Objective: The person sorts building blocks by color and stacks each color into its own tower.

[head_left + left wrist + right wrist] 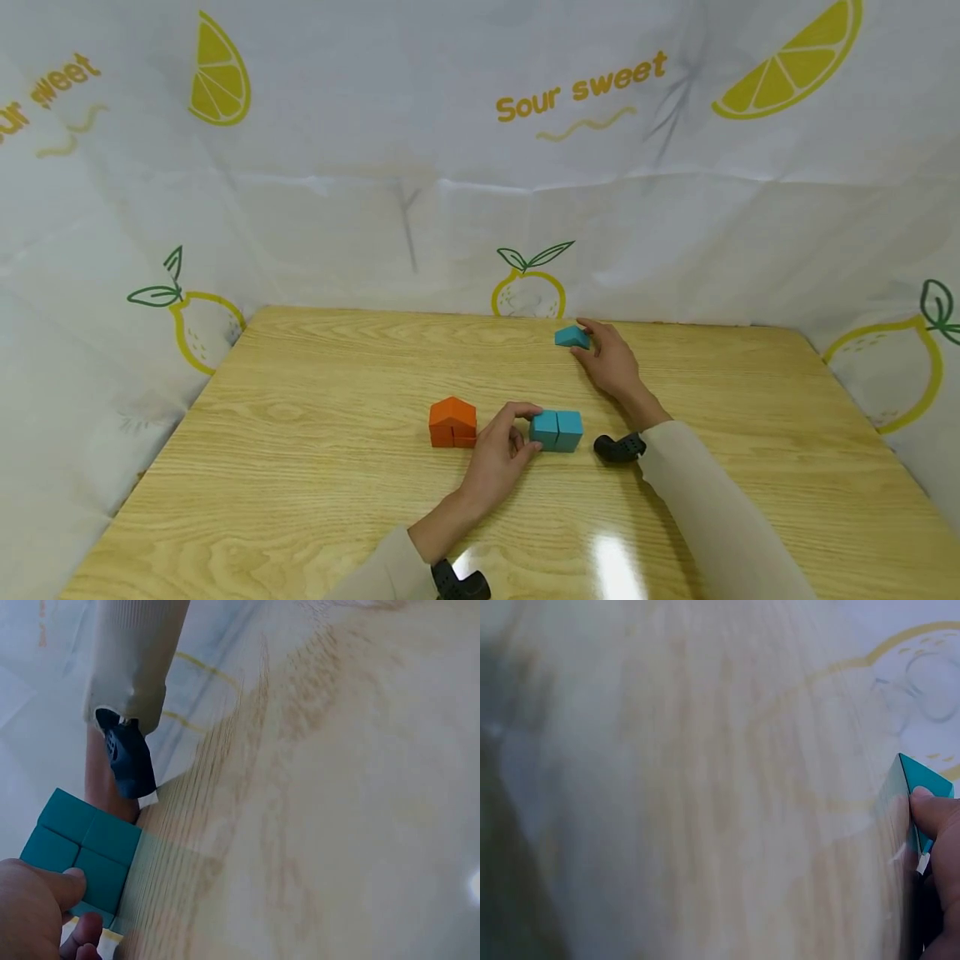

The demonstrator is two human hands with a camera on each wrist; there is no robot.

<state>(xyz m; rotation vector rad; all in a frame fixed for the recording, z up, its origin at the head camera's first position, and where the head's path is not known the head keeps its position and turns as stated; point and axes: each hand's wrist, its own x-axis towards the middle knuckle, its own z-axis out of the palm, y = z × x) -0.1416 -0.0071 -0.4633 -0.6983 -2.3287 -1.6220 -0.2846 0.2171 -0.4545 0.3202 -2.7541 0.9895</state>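
My left hand point(498, 457) holds a stack of blue blocks point(556, 431) at its left side, the thumb on the near face and a finger at the far side. In the left wrist view, seams divide the stacked blue blocks point(90, 838), with the thumb pressed on one of them. Farther back, near the table's rear edge, my right hand point(611, 360) pinches a blue wedge-shaped block point(570, 337) between thumb and fingers. The right wrist view shows the thumb against the sloped block point(924, 777); the other fingers are mostly hidden there.
An orange house-shaped set of blocks point(453, 423) with a peaked top stands just left of my left hand. The wooden table point(315, 467) meets a white lemon-printed curtain point(360, 217) at its back and sides.
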